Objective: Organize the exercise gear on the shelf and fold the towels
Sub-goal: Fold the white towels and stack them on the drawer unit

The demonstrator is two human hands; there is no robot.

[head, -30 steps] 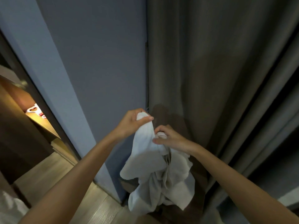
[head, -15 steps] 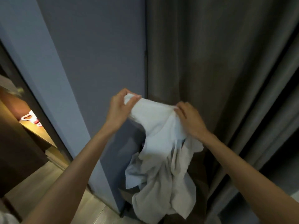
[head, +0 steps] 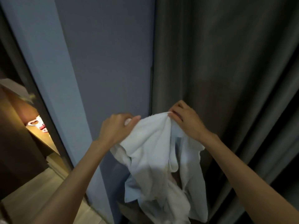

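A crumpled white cloth towel [head: 155, 152] is gripped by left hand [head: 116, 128] and right hand [head: 186, 122]; grey pleated curtain [head: 226, 78] hangs close behind; blue-grey wall panel [head: 105, 62] stands alongside.

Both hands raised, holding white towel [head: 155, 147] by top edge. Left hand [head: 116, 128] grips one corner, right hand [head: 184, 122] pinches other. Towel hangs crumpled between blue wall [head: 105, 62] and grey curtain [head: 226, 70]. Lit wooden shelf [head: 40, 139] far left.
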